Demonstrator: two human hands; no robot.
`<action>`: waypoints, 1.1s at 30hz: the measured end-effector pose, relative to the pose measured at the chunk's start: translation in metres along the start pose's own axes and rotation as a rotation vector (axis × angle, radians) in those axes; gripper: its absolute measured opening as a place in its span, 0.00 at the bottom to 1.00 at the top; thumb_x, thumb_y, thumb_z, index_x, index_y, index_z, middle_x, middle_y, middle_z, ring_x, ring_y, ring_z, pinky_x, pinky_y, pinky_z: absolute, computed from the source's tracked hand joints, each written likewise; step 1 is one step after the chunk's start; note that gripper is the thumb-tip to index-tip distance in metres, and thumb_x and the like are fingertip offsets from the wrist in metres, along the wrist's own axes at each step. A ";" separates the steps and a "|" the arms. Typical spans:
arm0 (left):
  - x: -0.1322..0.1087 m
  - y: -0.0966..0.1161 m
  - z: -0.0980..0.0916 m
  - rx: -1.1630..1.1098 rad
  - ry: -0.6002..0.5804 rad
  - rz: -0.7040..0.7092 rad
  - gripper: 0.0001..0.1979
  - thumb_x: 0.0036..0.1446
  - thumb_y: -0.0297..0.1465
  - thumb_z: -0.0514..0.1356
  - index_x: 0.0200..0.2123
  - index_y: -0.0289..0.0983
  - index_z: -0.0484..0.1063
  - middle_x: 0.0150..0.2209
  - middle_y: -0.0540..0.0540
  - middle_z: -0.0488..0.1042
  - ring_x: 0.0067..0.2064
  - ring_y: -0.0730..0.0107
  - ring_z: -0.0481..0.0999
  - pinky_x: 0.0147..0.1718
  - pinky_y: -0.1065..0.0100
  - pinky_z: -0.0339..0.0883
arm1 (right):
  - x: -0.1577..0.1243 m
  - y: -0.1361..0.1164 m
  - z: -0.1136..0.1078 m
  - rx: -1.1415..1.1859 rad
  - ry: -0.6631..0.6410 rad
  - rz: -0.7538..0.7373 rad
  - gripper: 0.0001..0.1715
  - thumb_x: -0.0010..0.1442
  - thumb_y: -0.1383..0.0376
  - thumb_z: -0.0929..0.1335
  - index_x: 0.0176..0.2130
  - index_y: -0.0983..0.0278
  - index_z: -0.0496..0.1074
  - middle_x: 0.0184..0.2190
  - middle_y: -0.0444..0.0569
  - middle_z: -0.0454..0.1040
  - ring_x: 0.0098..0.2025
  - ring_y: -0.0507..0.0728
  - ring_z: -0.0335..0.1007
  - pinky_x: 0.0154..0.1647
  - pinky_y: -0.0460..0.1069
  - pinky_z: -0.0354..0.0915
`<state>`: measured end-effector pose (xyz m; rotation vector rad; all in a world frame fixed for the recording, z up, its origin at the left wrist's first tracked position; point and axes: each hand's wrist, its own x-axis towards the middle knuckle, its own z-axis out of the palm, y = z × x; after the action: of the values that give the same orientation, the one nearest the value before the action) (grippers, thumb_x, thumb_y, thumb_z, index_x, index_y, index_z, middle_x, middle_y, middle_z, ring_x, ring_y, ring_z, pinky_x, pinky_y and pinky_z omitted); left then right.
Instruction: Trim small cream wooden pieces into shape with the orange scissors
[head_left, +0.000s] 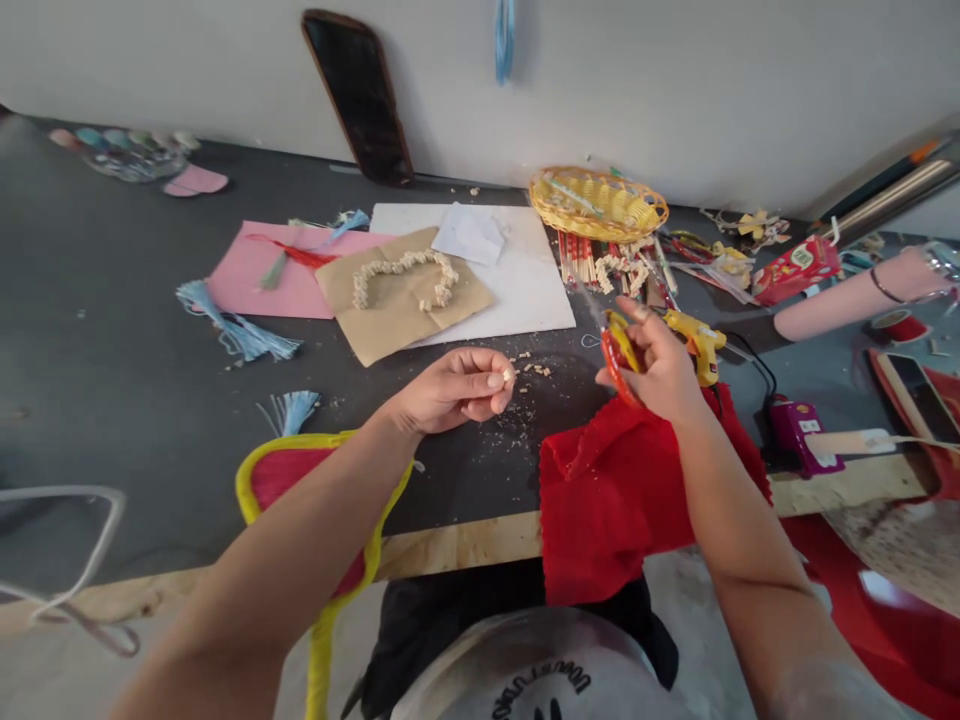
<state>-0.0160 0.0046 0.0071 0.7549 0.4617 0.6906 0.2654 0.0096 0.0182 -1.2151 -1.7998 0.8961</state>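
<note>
Between the thumb and fingers of my left hand (456,390) is a small pale piece (508,376), mostly covered by the fingertips. My right hand (664,365) grips scissors (619,355) with red and yellow handles, their blades pointing up and away. Small cut bits (534,370) and pale crumbs lie on the dark table just beyond and below my left fingertips. Farther back, a curved strand of cream-coloured pieces (405,262) rests on brown paper (367,335). Under my right wrist spreads a red cloth (622,490) that hangs over the table edge.
A yellow wicker basket (600,205) stands at the back, with red-and-cream sticks (577,258) before it. Right of my right hand are a yellow glue gun (697,345), a purple power adapter (802,435) and a pink bottle (847,305). Blue tassels (251,335) lie left; a phone (360,100) leans behind.
</note>
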 end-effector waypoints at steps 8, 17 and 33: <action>-0.003 -0.001 -0.004 0.029 -0.035 -0.039 0.11 0.43 0.33 0.70 0.24 0.31 0.76 0.17 0.45 0.72 0.15 0.80 0.59 0.14 0.75 0.44 | -0.008 -0.019 0.018 -0.213 -0.379 -0.376 0.43 0.51 0.56 0.76 0.62 0.55 0.62 0.47 0.52 0.69 0.48 0.60 0.68 0.53 0.58 0.68; -0.004 -0.002 -0.008 0.030 -0.064 -0.073 0.10 0.42 0.32 0.70 0.27 0.31 0.78 0.17 0.44 0.74 0.15 0.78 0.64 0.14 0.76 0.51 | -0.008 -0.021 0.021 -0.272 -0.451 -0.429 0.37 0.56 0.59 0.72 0.63 0.53 0.61 0.46 0.52 0.69 0.50 0.61 0.67 0.52 0.59 0.68; -0.006 -0.002 -0.009 0.040 -0.047 -0.112 0.13 0.39 0.33 0.73 0.26 0.30 0.78 0.17 0.44 0.73 0.16 0.77 0.68 0.15 0.78 0.56 | -0.008 -0.018 0.020 -0.331 -0.457 -0.448 0.33 0.60 0.58 0.70 0.63 0.54 0.62 0.46 0.51 0.72 0.50 0.59 0.69 0.53 0.56 0.68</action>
<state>-0.0248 0.0035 0.0000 0.7752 0.4721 0.5594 0.2428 -0.0063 0.0234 -0.7686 -2.5377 0.6617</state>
